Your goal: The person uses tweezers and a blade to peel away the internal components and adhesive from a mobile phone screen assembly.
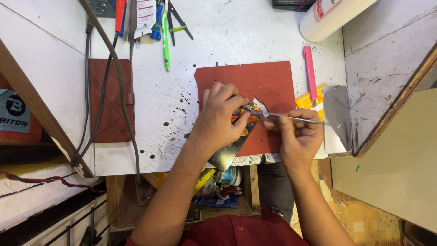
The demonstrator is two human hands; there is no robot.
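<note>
Both forearms reach up from a red shirt point(241, 232) to the work. Left hand point(223, 116) clamps a phone point(234, 146) against the red mat point(268, 82) at the near edge of the bench point(205, 36) — fingers curled tight over its upper end. The phone looks thin, stiff, glossy and probably slippery, its opened top fragile; safest held by the edges. Right hand point(296, 134) pinches slim metal tweezers point(296, 119) in a narrow grip, tips at the phone's exposed orange parts. Just beside lie a shiny metal plate point(339, 118), a pink tool point(310, 70) and a brown leather wallet case point(111, 100).
</note>
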